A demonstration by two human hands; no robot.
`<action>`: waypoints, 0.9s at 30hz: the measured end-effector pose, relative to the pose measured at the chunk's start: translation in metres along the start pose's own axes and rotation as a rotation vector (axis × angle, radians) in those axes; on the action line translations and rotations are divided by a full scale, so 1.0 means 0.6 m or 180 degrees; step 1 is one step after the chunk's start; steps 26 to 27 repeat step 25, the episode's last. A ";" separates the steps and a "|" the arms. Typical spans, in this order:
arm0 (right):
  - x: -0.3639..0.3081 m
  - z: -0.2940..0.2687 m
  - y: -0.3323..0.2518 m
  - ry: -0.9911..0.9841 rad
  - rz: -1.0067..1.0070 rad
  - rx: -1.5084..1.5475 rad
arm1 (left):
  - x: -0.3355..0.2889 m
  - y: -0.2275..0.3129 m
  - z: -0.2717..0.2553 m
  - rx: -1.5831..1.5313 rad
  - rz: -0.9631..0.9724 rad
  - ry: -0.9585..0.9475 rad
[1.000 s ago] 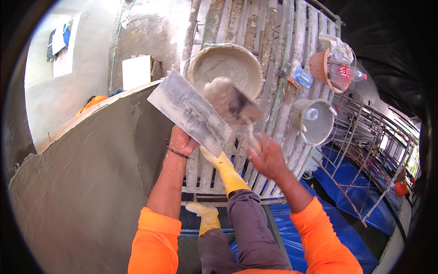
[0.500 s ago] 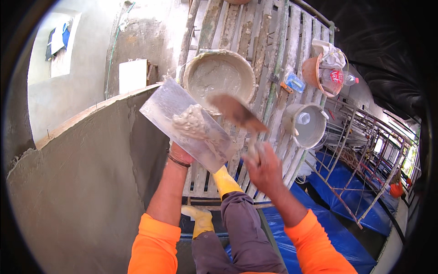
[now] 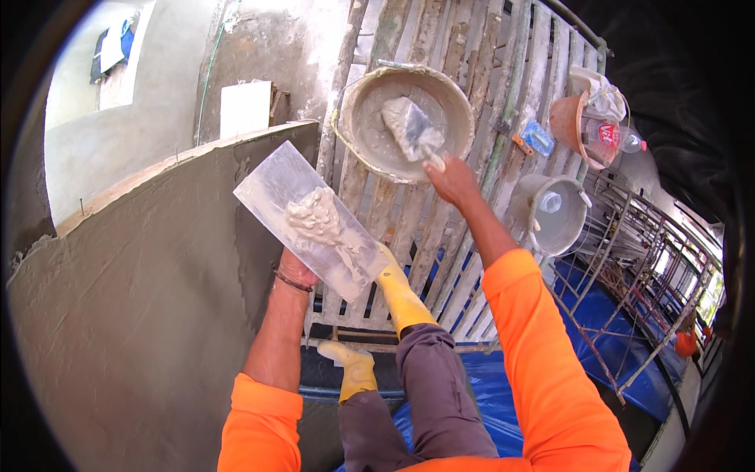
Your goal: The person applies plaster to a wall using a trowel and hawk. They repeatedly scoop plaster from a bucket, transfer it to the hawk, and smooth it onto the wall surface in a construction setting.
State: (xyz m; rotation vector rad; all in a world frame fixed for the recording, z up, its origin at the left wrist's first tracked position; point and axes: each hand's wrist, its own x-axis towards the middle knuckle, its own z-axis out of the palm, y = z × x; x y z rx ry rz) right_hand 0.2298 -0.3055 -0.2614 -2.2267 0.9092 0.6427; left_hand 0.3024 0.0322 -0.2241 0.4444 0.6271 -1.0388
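My left hand (image 3: 297,269) holds a flat rectangular plastering trowel (image 3: 266,175) from underneath; the plate hides its handle and most of my fingers. A lump of wet grey mortar (image 3: 313,216) lies on the plate and smears toward its near end. Ahead and to the right, my right hand (image 3: 454,181) is closed on the handle of a mortar-coated pointing trowel (image 3: 410,130). Its blade is inside a round bucket (image 3: 450,98) containing wet grey mortar. The bucket rests on a slatted wooden platform (image 3: 385,206).
A freshly plastered grey wall (image 3: 149,283) rises on the left, with nails along its top edge. Right of the mortar bucket stand a grey bucket (image 3: 525,206), a blue float (image 3: 538,138) and an orange bucket (image 3: 565,118) containing bottles. Metal scaffolding (image 3: 621,291) and blue sheeting (image 3: 491,393) lie beyond.
My right hand has reached forward, bringing the pointing trowel from beside the plate into the mortar bucket. The plastering trowel has shifted slightly left and nearer, with the mortar still on it.
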 end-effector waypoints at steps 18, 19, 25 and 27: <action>-0.205 -0.019 0.023 0.2191 -0.1698 0.0219 | 0.024 -0.093 0.182 -0.0750 -0.1273 -0.1729; -0.192 -0.006 0.025 0.2369 -0.1577 0.0231 | 0.008 -0.091 0.178 -0.0433 -0.1194 -0.1291; -0.142 0.023 0.017 0.1183 -0.0370 -0.0175 | -0.111 -0.071 0.189 0.0106 -0.1023 -0.0790; -0.142 0.023 0.017 0.1183 -0.0370 -0.0175 | -0.111 -0.071 0.189 0.0106 -0.1023 -0.0790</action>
